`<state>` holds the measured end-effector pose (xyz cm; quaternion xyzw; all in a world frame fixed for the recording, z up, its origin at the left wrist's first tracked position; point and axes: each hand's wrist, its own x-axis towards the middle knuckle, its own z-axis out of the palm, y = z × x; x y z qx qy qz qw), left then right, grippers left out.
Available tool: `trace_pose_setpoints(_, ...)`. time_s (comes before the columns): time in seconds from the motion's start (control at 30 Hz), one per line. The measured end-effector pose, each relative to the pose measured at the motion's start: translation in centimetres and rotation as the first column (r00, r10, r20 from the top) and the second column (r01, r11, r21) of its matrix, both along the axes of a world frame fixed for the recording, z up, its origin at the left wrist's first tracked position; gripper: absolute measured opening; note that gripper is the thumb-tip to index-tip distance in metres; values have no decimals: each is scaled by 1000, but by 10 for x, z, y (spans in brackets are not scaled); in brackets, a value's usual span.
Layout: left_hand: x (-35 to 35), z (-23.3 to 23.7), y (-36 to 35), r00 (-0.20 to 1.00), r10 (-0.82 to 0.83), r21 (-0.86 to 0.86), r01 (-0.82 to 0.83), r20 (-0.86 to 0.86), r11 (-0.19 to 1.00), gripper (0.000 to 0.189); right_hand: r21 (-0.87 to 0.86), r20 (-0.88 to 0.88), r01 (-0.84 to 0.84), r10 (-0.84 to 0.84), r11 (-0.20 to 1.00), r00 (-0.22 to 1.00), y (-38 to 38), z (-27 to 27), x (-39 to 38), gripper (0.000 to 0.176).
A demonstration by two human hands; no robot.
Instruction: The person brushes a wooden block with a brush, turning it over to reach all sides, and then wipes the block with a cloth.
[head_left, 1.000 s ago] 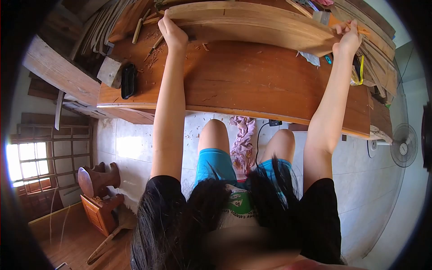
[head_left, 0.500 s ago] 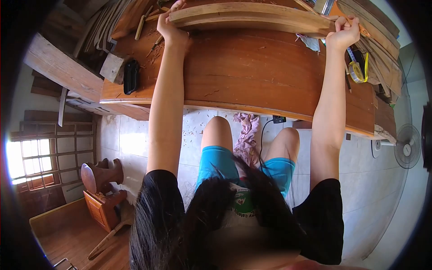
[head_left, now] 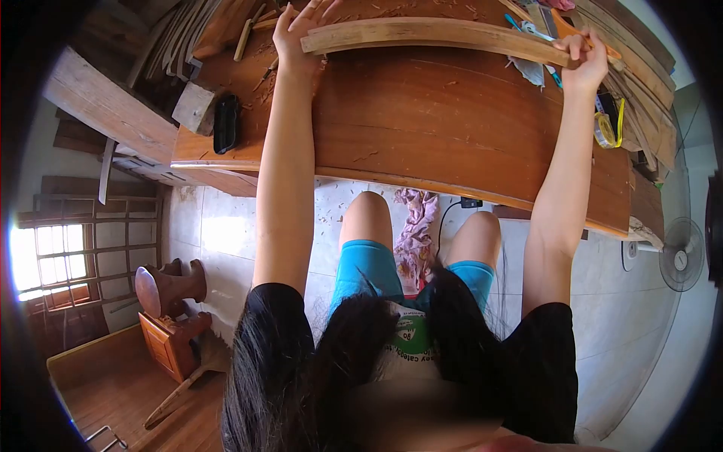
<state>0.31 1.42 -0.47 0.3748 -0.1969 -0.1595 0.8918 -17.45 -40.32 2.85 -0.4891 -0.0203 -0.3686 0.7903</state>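
A long wooden strip (head_left: 437, 32), bowed in this wide view, spans the far part of the brown wooden table. At its right end, the fingers of my right hand (head_left: 587, 62) are closed around the wood. My left hand (head_left: 295, 39) is at the other end, its fingers stretched out and apart, the palm right beside the strip's tip. Wood shavings (head_left: 392, 10) are scattered behind the strip. Just below its right part lies a crumpled pale cloth or paper (head_left: 529, 71).
A yellow tape measure (head_left: 607, 129) lies near the right forearm. Stacked wooden pieces (head_left: 646, 90) fill the right side. A black tray (head_left: 226, 123) and a wooden block (head_left: 194, 107) sit at the left edge. A fan (head_left: 681, 255) stands at right.
My left hand has gone from gripping the strip's end to spread fingers. The strip looks narrower, showing less of its side, and has shifted slightly right with my right hand.
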Motion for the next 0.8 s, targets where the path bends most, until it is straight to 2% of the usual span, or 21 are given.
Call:
trace_pose_setpoints(0.07, 2, 0, -1, 1000, 27, 54, -26, -15, 998, 53, 9, 4, -21, 21, 1000, 1000, -8, -2, 2, 22)
trace_pose_setpoints(0.1, 12, -7, 0, 997, -4, 123, -6, 77, 992, 53, 12, 5, -28, 28, 1000, 1000, -14, -4, 1, 22)
trace_pose_setpoints(0.17, 56, -35, 6, 965, -86, 261, 18, 248, 965, 53, 17, -45, 61, -60, 998, 997, -22, -10, 4, 21)
trace_pose_setpoints(0.2, 68, -40, 6, 926, -86, 320, -39, 366, 946, 52, 28, -56, 87, -86, 996, 995, -23, -10, 4, 19)
trace_pose_setpoints(0.23, 63, -39, 6, 934, -107, 298, 1, 342, 955, 53, 40, -67, 112, -109, 993, 992, -19, -10, 4, 18)
trace_pose_setpoints(0.27, 58, -37, 6, 939, -128, 273, 38, 319, 961, 54, 58, 70, 39, -43, 998, 997, -7, -6, 2, 16)
trace_pose_setpoints(0.33, 48, -33, 1, 936, -150, 237, 74, 319, 969, 57, -146, -7, 257, -261, 955, 965, -6, -15, 12, 20)
trace_pose_setpoints(0.4, 39, -29, -5, 921, -150, 218, 73, 360, 973, 61, -330, -19, 217, -237, 919, 971, -7, -19, 13, 27)
trace_pose_setpoints(0.5, 55, -37, -3, 901, -201, 304, 82, 385, 949, 69, -628, -200, 171, -370, 759, 907, -9, -23, 6, 30)
trace_pose_setpoints(0.53, 43, -29, -6, 947, -132, 310, 36, 293, 950, 60, -697, -195, 131, -362, 705, 911, -29, -35, 14, 32)
trace_pose_setpoints(0.6, 6, -2, -14, 994, 20, 336, -55, 105, 940, 48, -637, -231, 71, -277, 767, 933, -25, -35, 10, 32)
trace_pose_setpoints(0.63, 11, -6, -13, 995, 9, 365, -45, 99, 930, 47, -606, -245, 37, -231, 794, 942, -22, -35, 8, 33)
trace_pose_setpoints(0.8, 25, -19, -15, 999, 4, 470, -21, 37, 882, 41, -659, -263, 38, -277, 751, 924, -17, -37, 2, 30)
